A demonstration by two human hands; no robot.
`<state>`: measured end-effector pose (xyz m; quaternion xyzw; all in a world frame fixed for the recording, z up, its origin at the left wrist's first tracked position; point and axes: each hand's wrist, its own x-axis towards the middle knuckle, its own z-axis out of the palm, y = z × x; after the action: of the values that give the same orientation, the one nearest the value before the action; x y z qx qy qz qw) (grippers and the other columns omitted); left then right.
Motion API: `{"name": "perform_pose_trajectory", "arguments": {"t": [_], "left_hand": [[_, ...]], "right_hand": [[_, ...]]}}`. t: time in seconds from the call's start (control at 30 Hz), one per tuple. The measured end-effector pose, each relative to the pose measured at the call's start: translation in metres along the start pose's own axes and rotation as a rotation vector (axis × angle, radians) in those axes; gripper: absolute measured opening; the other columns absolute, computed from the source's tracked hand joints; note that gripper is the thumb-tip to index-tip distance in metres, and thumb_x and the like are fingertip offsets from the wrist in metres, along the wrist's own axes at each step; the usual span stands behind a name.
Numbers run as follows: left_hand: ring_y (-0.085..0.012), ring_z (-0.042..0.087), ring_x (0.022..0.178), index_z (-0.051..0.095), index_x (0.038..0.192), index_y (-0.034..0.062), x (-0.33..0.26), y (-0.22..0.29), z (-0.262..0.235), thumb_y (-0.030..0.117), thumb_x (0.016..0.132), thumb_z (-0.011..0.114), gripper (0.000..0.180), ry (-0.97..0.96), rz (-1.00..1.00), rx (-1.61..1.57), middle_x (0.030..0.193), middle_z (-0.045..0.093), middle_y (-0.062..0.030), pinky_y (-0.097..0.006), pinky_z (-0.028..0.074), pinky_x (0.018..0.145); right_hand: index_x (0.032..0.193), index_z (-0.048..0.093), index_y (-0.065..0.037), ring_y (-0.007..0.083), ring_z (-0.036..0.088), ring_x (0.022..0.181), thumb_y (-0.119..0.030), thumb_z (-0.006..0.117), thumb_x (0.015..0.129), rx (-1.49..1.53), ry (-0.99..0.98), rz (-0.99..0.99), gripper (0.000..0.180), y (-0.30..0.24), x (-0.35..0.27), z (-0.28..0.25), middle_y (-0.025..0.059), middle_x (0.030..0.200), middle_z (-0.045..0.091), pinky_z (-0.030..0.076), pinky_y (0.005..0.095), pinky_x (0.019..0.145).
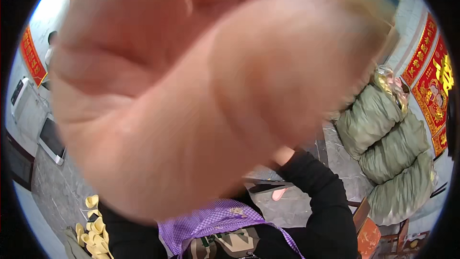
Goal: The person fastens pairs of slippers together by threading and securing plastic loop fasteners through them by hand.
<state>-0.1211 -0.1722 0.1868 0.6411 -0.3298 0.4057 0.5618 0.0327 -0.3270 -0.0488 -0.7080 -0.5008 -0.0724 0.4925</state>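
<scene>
- Yellow folded paper shapes (pixel 93 232) are not visibly held: the right hand (pixel 191 91), blurred against the lens, fills the view, and I cannot tell whether it grips anything.
- They lie heaped at seven o'clock, beside the purple checked apron (pixel 211 220).
- They look light and crushable, best pinched gently by a folded edge.
- Green stuffed sacks (pixel 388 148) are stacked at three o'clock.

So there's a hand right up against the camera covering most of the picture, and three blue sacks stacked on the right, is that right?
Not quite: the sacks are olive green, not blue. The head view shows three of them stacked at the right, and a blurred hand close to the lens covering most of the picture.
</scene>
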Motion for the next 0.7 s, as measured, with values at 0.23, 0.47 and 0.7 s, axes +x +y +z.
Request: {"name": "perform_pose_trajectory", "arguments": {"t": [0.23,0.47,0.7], "left_hand": [[-0.0186,0.059,0.084,0.047,0.119,-0.005,0.016,-0.008,-0.004,0.011,0.087,0.05,0.036,0.024,0.06,0.069,0.097,0.061,-0.0157,-0.031,0.048,0.076],[-0.0183,0.059,0.084,0.047,0.119,-0.0051,0.032,-0.01,-0.026,0.011,0.087,0.051,0.036,0.051,0.159,0.197,0.097,0.061,-0.0157,-0.031,0.048,0.076],[-0.018,0.059,0.083,0.047,0.119,-0.0051,0.033,-0.004,-0.038,0.012,0.087,0.051,0.036,0.046,0.138,0.291,0.096,0.061,-0.0156,-0.031,0.048,0.075]], "right_hand": [[0.089,0.06,-0.007,0.0233,0.059,0.076,-0.007,0.06,0.075,-0.268,-0.047,-0.107,0.014,-0.029,0.005,-0.016,0.0071,0.081,0.063,0.038,0.035,0.075],[0.089,0.061,-0.007,0.024,0.058,0.075,-0.007,0.06,0.075,-0.302,-0.06,-0.125,0.014,-0.033,0.0,-0.012,0.0071,0.082,0.063,0.038,0.0355,0.074],[0.089,0.061,-0.007,0.0251,0.057,0.076,-0.007,0.061,0.074,-0.325,-0.049,-0.095,0.015,-0.028,-0.004,-0.014,0.0082,0.081,0.063,0.039,0.0359,0.073]]}}
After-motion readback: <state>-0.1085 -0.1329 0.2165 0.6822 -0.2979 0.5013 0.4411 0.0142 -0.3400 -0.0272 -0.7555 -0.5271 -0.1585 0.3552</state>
